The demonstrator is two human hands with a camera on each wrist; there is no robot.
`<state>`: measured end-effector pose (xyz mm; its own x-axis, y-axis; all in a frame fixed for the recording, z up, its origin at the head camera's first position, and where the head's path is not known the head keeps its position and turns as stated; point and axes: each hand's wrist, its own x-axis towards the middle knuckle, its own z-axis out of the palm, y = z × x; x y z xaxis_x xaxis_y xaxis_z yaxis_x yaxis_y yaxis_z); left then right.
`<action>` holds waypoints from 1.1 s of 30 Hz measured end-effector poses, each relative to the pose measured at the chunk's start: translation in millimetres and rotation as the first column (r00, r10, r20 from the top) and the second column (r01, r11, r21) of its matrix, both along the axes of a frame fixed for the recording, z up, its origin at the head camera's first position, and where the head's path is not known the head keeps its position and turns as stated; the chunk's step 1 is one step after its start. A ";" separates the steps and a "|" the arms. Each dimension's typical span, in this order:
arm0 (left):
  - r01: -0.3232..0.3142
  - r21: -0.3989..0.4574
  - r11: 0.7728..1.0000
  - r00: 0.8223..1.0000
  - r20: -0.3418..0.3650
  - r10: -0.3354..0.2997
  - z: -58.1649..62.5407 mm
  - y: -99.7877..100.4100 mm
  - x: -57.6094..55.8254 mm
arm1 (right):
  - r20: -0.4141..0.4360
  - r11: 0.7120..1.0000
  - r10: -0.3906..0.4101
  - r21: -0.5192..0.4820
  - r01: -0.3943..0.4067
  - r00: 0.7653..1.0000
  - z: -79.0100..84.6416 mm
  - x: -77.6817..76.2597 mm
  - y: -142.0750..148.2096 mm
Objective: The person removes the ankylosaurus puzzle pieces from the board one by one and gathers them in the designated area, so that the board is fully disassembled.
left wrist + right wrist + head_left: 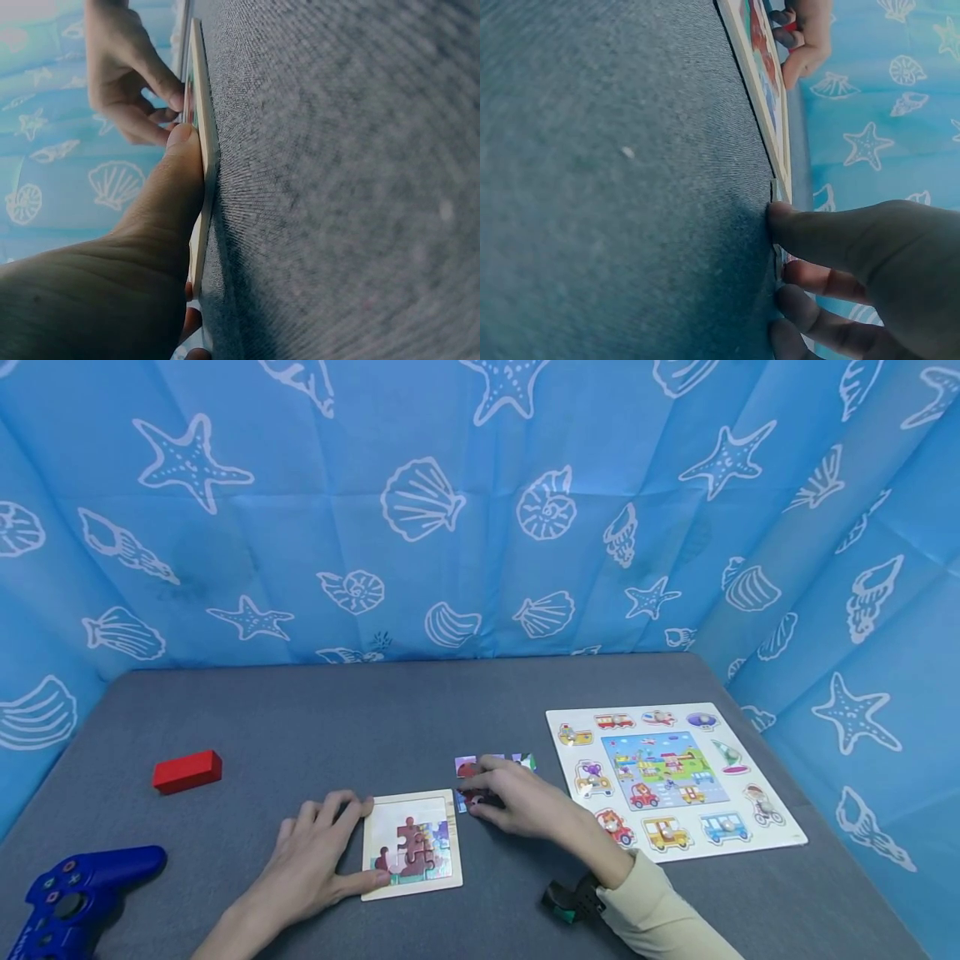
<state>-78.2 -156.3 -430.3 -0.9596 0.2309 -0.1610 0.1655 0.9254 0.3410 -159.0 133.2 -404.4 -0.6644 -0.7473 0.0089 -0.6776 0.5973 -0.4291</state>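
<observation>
A small square jigsaw tray (456,847) with a pale wooden rim lies in front of me. Joined brown, purple and green pieces (412,852) fill part of its lower area. My left hand (311,852) holds the tray by its left side, thumb at the near corner and index finger at the far one. Just right of the tray, my right hand (525,797) bends over loose jigsaw pieces (465,766). In the right wrist view its thumb and fingers pinch the edges of a thin jigsaw piece (778,262) low over the cloth; its picture is mostly hidden.
A large white peg puzzle board (558,727) with vehicle pieces lies to the right. On the left are a red block (187,772) and a blue game controller (90,893). A black strap device (573,900) sits at my right wrist. A blue shell-patterned curtain (480,527) hangs behind the grey table (337,718).
</observation>
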 end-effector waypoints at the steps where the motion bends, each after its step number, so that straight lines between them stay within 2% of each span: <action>1: 0.001 0.000 1.000 1.000 -0.002 -0.001 -0.1 -0.1 0.1 | -0.004 1.000 0.000 0.002 0.000 1.000 -0.2 0.1 -0.2; 8: 0.000 0.004 1.000 1.000 -0.003 0.000 -0.1 0.0 0.2 | -0.047 1.000 0.014 0.010 -0.013 0.999 -2.3 1.6 -0.5; 24: -0.002 -0.003 1.000 1.000 0.001 0.002 -0.2 0.0 -0.1 | 0.002 0.999 -0.028 0.019 0.028 1.000 -1.0 1.2 0.7; 33: -0.003 -0.003 1.000 1.000 -0.001 0.003 -0.1 -0.3 0.3 | -0.008 0.999 -0.036 0.016 0.036 0.999 -0.6 1.9 1.2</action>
<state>-77.9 -156.6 -430.5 -0.9603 0.2279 -0.1609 0.1632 0.9267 0.3385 -157.1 134.3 -404.9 -0.6911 -0.7228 0.0019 -0.6585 0.6285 -0.4139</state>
